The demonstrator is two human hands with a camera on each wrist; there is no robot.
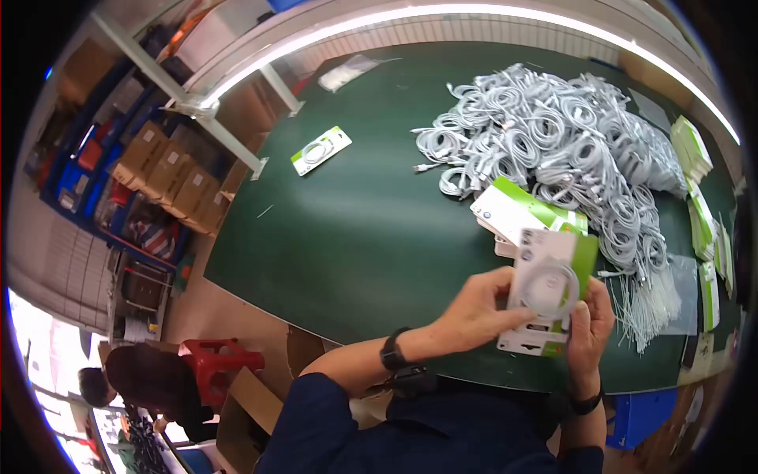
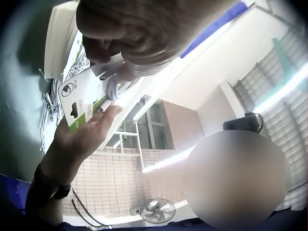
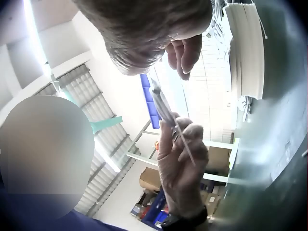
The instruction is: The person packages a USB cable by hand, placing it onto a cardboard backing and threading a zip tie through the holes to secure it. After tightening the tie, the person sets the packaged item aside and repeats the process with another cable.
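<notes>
In the head view a white and green card (image 1: 529,246) with a coiled white cable (image 1: 546,291) on its front is held between both hands. The left hand (image 1: 476,313) grips its left edge, thumb across the front; the right hand (image 1: 591,325) holds the right edge, thumb at the lower corner. Seen from the left wrist, the right hand (image 2: 82,137) pinches the card (image 2: 77,94). The right wrist view shows the card (image 3: 185,143) nearly edge-on in the left hand (image 3: 182,168). Just beyond the hands lies a stack of cards (image 1: 505,212).
A large heap of coiled cables (image 1: 545,134) covers the table's far right. White ties (image 1: 647,312) and green-white card stacks (image 1: 695,150) lie along the right side. Another card with a cable (image 1: 320,150) lies at left. A person in dark clothing (image 1: 154,383) is at lower left.
</notes>
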